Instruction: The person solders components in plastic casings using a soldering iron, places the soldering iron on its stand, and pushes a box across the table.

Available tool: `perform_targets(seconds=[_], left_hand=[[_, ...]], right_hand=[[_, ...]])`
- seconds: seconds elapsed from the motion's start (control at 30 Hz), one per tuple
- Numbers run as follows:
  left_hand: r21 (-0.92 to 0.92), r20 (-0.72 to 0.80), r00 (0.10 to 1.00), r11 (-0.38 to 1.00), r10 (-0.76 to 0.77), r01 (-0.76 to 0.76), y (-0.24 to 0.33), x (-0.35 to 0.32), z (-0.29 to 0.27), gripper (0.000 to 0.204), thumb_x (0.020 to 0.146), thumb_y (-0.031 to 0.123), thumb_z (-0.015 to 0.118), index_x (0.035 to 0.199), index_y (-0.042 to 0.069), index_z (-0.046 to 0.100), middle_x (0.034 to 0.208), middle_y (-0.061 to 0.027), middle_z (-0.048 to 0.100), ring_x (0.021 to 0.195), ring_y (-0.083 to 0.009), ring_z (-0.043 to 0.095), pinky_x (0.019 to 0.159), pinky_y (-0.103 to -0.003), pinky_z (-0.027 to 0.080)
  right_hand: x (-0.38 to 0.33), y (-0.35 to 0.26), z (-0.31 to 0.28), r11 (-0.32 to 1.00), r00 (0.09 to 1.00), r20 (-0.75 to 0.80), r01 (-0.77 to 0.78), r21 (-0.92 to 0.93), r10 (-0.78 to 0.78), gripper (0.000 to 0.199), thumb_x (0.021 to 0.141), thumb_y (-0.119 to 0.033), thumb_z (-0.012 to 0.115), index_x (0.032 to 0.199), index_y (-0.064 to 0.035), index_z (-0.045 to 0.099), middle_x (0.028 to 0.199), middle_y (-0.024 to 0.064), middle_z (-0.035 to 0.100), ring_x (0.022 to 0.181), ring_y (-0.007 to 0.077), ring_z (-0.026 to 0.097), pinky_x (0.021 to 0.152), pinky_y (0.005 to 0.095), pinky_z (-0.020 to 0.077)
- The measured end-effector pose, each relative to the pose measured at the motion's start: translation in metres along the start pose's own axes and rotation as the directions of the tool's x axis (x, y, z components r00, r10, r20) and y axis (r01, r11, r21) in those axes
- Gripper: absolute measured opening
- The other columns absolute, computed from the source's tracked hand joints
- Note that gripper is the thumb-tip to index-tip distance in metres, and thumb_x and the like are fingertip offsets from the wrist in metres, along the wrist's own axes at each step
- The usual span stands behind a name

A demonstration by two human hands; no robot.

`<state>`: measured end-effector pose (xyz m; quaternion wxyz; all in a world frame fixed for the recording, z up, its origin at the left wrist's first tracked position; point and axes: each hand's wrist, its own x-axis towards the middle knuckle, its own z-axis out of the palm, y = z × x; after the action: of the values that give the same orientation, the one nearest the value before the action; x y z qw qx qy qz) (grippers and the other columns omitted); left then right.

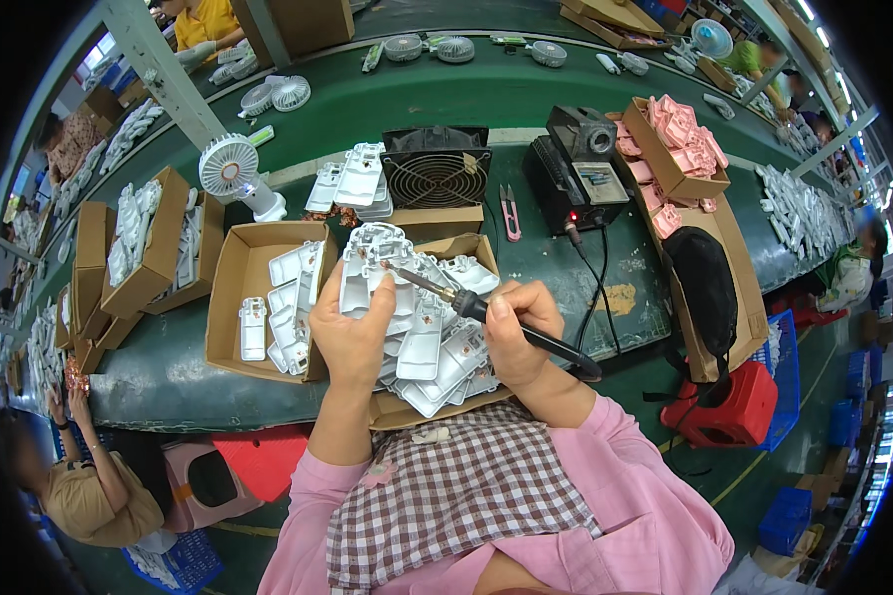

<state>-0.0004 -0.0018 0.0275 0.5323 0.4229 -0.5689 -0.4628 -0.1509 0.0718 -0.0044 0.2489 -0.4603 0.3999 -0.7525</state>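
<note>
My left hand (352, 332) is closed around a white plastic casing (375, 241) with small metal parts in it, its thumb pressed on the near side. In my right hand (522, 327) is a soldering iron (564, 351) with a black handle, gripped like a pen. Its tip points left and reaches the casing by my left thumb; whether it touches is too small to tell. Beneath both hands, more white casings (422, 342) are heaped in a cardboard box (392, 414). Another cardboard box (226, 297) to the left holds several white casings.
Behind the boxes stand a black fan (437, 174) and a stack of white casings (357, 178). Red-handled tweezers (510, 213) lie right of them. A soldering station (571, 183) trails a cable. Pink parts (680, 139) fill a box at right. A handheld fan (233, 169) stands left.
</note>
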Motion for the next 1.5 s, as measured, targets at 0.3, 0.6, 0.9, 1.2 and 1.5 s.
perform_targets(seconds=[0.3,0.6,0.9,1.2,1.5], left_hand=[[-0.011,0.016,1.0,1.0,-0.012,0.012,-0.001,-0.001,0.0,0.032,0.079,0.003,0.066,0.11,-0.002,0.061,0.092,-0.0028,0.066,0.079,-0.0062,0.058,0.072,-0.021,0.047],[-0.016,0.017,1.0,1.0,-0.018,0.018,0.0,-0.001,0.0,0.032,0.078,0.003,0.066,0.11,-0.002,0.061,0.092,-0.0029,0.066,0.081,-0.0068,0.058,0.074,-0.022,0.047],[-0.358,0.111,0.99,0.926,-0.09,0.124,-0.014,0.005,-0.004,0.033,0.096,0.02,0.05,0.119,-0.003,0.048,0.103,-0.005,0.059,0.089,-0.0081,0.055,0.077,-0.02,0.043],[-0.024,0.026,0.999,0.999,0.039,-0.038,-0.01,0.0,-0.001,0.035,0.088,0.013,0.062,0.117,-0.005,0.051,0.103,-0.0085,0.061,0.091,-0.0129,0.056,0.081,-0.026,0.045],[0.147,0.035,0.989,0.978,0.142,-0.146,-0.009,-0.004,-0.001,0.036,0.085,0.007,0.063,0.116,-0.008,0.053,0.101,-0.0116,0.063,0.092,-0.015,0.057,0.083,-0.028,0.046]], right_hand=[[0.0,0.0,0.001,1.0,1.0,0.003,0.003,-0.013,-0.003,0.014,0.088,-0.006,0.053,0.08,-0.0034,0.043,0.065,0.0039,0.049,0.048,0.0052,0.04,0.042,0.0198,0.0338],[0.0,-0.004,0.001,0.997,0.998,-0.011,-0.068,0.025,0.068,0.014,0.087,-0.007,0.059,0.08,-0.0027,0.048,0.069,0.003,0.054,0.058,0.005,0.044,0.051,0.0213,0.0373],[-0.001,0.001,-0.002,0.993,0.998,-0.039,0.051,0.107,-0.047,0.01,0.088,-0.006,0.049,0.082,-0.0041,0.041,0.07,0.0084,0.05,0.05,0.0076,0.04,0.046,0.0214,0.0359],[-0.001,0.0,-0.002,0.998,0.999,-0.014,0.053,0.025,-0.052,0.012,0.089,-0.007,0.052,0.082,-0.0038,0.042,0.069,0.0067,0.051,0.052,0.0068,0.04,0.047,0.0205,0.0351],[0.001,-0.001,0.002,0.999,0.999,-0.038,0.01,0.045,-0.008,0.013,0.088,-0.007,0.054,0.081,-0.0036,0.044,0.066,0.0042,0.05,0.05,0.0053,0.039,0.044,0.0204,0.033]])
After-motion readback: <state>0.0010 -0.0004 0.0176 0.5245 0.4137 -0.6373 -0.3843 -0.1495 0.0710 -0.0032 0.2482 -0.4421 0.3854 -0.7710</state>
